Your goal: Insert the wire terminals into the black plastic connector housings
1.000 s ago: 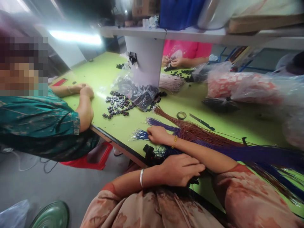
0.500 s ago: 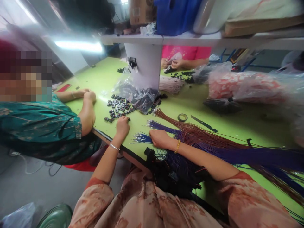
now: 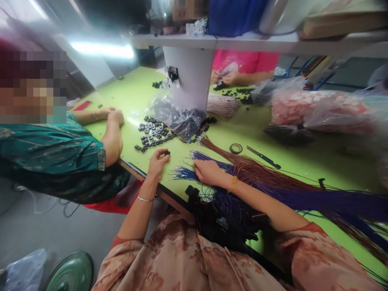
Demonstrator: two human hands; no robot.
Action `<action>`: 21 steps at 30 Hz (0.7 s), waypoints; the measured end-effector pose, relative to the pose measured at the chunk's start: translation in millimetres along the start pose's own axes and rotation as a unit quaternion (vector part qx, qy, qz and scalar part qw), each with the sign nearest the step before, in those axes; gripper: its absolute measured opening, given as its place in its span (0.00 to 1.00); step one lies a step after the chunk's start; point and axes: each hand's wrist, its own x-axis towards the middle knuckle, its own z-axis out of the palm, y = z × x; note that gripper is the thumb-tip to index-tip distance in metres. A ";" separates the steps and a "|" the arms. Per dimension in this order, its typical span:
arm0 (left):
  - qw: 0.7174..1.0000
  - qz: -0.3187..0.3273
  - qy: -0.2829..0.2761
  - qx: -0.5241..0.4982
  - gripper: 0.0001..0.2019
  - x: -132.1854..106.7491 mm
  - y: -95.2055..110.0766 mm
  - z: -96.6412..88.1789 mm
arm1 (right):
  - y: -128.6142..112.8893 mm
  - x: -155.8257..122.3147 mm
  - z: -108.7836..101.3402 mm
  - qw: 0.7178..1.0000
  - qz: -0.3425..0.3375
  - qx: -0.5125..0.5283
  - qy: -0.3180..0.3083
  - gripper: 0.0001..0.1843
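My left hand (image 3: pixel 157 165) pinches a small black connector housing (image 3: pixel 167 152) between thumb and fingertips, just above the near edge of the table. To its right, my right hand (image 3: pixel 209 173) is closed over the blue wires, and a thin wire with a metal tip (image 3: pixel 188 163) juts out from its fingers toward the left. Below that hand lies a fanned bundle of blue wires (image 3: pixel 185 173) with silvery terminals. Brown wires (image 3: pixel 221 148) spread behind it. Loose black connector housings (image 3: pixel 152 131) are scattered beyond my left hand.
A roll of tape (image 3: pixel 235 148) and a dark blade (image 3: pixel 263 157) lie behind the wires. Black connectors with wires (image 3: pixel 226 220) are piled at the table edge before me. A plastic bag (image 3: pixel 188 123) rests against the shelf's upright (image 3: pixel 189 79). A co-worker's arm (image 3: pixel 113 139) leans on the table at left.
My right hand has lifted slightly off the blue bundle, and a wire tip now sticks out of its fingers. The connector shows more clearly in my left fingers. The view has shifted a little.
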 end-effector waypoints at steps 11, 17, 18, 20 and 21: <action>0.953 -0.135 -0.105 -0.252 0.13 -43.9 12.7 28.3 | -14.3 11.9 -8.7 0.904 -0.036 0.402 0.139 0.05; 0.928 -0.164 -0.147 -0.300 0.12 -55.2 14.5 36.6 | -14.8 5.6 -3.9 0.914 -0.058 0.333 0.224 0.05; 0.927 -0.167 -0.150 -0.302 0.11 -55.7 14.2 36.9 | -14.5 4.5 -3.1 0.916 -0.063 0.314 0.239 0.04; 0.924 -0.172 -0.153 -0.304 0.10 -56.0 13.3 37.2 | -14.2 3.1 -1.7 0.919 -0.071 0.288 0.258 0.04; 0.924 -0.173 -0.155 -0.305 0.10 -55.9 12.8 37.3 | -14.1 2.8 -1.2 0.920 -0.073 0.281 0.262 0.04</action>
